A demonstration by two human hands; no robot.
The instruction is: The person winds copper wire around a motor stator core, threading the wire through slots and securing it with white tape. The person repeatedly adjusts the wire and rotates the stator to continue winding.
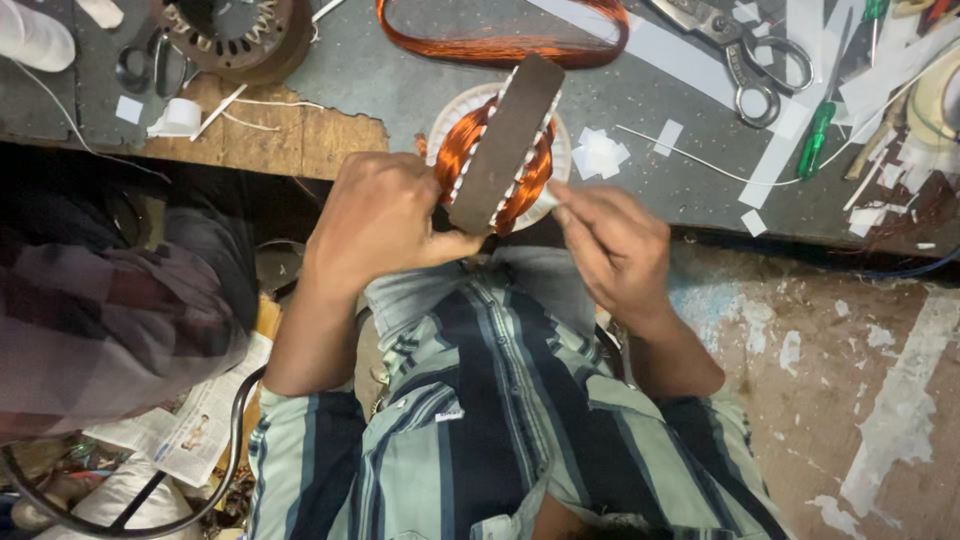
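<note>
Weight is my worry: I clamp my left hand (378, 215) around the dark steel stator ring with copper windings (503, 145) above the grey bench (400, 75), right hand (610, 245) fingers (562, 200) pinching its fragile white insulation.

Short-sleeved shirt (500, 420) in pale green with navy stripes, bare forearms.

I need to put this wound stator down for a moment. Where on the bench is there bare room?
The clearest patch is the grey bench top between the second stator at the back left and the loose copper coil. A smaller gap lies right of the white dish, before the scissors. The right end is crowded with paper strips and tools.
</note>
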